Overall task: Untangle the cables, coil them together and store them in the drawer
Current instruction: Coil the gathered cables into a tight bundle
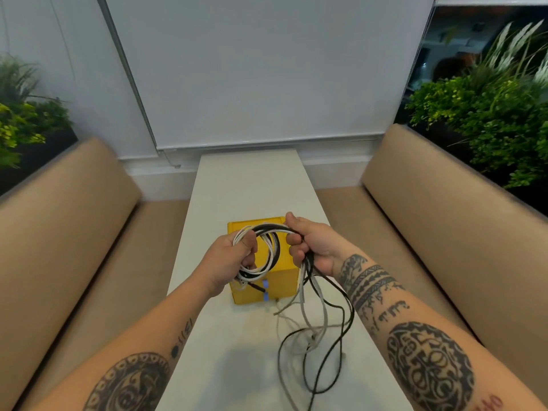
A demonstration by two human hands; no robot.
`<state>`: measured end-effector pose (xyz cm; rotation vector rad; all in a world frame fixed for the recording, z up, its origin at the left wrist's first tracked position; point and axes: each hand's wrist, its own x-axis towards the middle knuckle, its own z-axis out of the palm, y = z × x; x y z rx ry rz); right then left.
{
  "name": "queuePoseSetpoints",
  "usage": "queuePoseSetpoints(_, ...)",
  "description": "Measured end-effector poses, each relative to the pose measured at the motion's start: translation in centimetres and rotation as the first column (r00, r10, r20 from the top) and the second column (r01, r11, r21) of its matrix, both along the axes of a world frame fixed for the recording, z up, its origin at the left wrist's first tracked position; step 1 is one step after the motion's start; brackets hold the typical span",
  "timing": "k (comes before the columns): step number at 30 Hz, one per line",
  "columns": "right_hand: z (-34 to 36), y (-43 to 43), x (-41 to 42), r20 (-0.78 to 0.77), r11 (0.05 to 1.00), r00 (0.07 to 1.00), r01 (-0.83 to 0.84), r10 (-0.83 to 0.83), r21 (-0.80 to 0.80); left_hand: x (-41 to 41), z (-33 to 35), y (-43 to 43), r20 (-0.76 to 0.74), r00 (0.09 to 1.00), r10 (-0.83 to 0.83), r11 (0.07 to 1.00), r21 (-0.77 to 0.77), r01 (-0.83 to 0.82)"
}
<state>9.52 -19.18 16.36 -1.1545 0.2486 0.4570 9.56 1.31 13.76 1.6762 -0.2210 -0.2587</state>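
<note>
Cables (pixel 268 247): thin, round cords in black, white and grey, partly wound into a loose oval coil held in the air above the yellow box, over the middle of the counter.
Loose ends (pixel 314 336): uncoiled black and grey lengths hang from the right hand and trail in slack curves onto the counter toward its near edge.
Left hand (pixel 229 262): fingers curled closed around the left side of the coil, thumb on top; white and black plug ends stick out below the fist.
Right hand (pixel 311 244): fingers closed around the right side of the coil, pinching the bundle where the loose lengths leave it.
Yellow box (pixel 267 289): small square drawer unit with smooth, matte faces, standing at the counter's middle; two blue tabs on its near face; its inside cannot be seen.
Counter (pixel 246 185): long, narrow, pale and smooth, bare beyond the box to the far edge.
Benches (pixel 74 209): tan padded seats with rounded backs along both long edges.
</note>
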Motion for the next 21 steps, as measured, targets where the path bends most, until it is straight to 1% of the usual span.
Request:
queuePoseSetpoints(2, -0.1, 0.0, -0.5, 0.140, 0.992, 0.989, -0.038, 0.055, -0.123, 0.2, 0.2, 0.2, -0.031, 1.000, -0.002, 1.000, -0.024, 0.001)
queuePoseSetpoints(4, -0.4, 0.2, -0.8, 0.213, 0.971, 0.975, -0.005, 0.057, -0.238, 0.2, 0.3, 0.1, -0.047, 0.999, 0.028, 1.000, -0.005, -0.028)
queuePoseSetpoints(8, -0.9, 2.5, -1.2, 0.167, 0.923, 0.977, 0.181, -0.130, -0.339, -0.5, 0.0, -1.7, 0.018, 0.978, 0.207, 0.975, 0.080, -0.207)
queuePoseSetpoints(10, -1.2, 3.6, -1.5, 0.176, 0.864, 0.967, 0.244, -0.183, -0.441, -0.8, -0.1, -2.5, 0.057, 0.957, 0.284, 0.955, 0.066, -0.288)
queuePoseSetpoints(12, -1.3, 4.3, -1.6, 0.224, 0.802, 0.953, 0.295, -0.205, -0.520, -1.0, -0.3, -3.0, 0.093, 0.932, 0.351, 0.934, 0.039, -0.355)
queuePoseSetpoints(14, -1.3, 4.7, -1.6, 0.240, 0.797, 0.946, 0.314, -0.217, -0.517, -1.2, -0.4, -3.5, 0.120, 0.912, 0.391, 0.918, 0.023, -0.396)
queuePoseSetpoints(17, -0.7, 4.8, -1.6, 0.168, 0.850, 0.955, 0.294, -0.244, -0.437, -1.5, -0.7, -4.1, 0.160, 0.895, 0.416, 0.904, 0.028, -0.426)
queuePoseSetpoints(18, -0.7, 4.6, -1.4, 0.156, 0.856, 0.962, 0.270, -0.224, -0.440, -1.6, -0.8, -4.3, 0.192, 0.887, 0.421, 0.900, 0.038, -0.435)
queuePoseSetpoints(19, -0.7, 4.5, -1.2, 0.171, 0.844, 0.968, 0.245, -0.184, -0.478, -1.7, -0.8, -4.4, 0.218, 0.882, 0.418, 0.899, 0.045, -0.436)
queuePoseSetpoints(20, -0.8, 4.4, -1.0, 0.205, 0.823, 0.968, 0.232, -0.143, -0.518, -1.8, -0.8, -4.6, 0.234, 0.883, 0.407, 0.902, 0.050, -0.429)
queuePoseSetpoints(21, -0.9, 4.3, -0.9, 0.252, 0.804, 0.958, 0.255, -0.135, -0.537, -2.0, -0.7, -4.8, 0.241, 0.889, 0.389, 0.909, 0.057, -0.414)
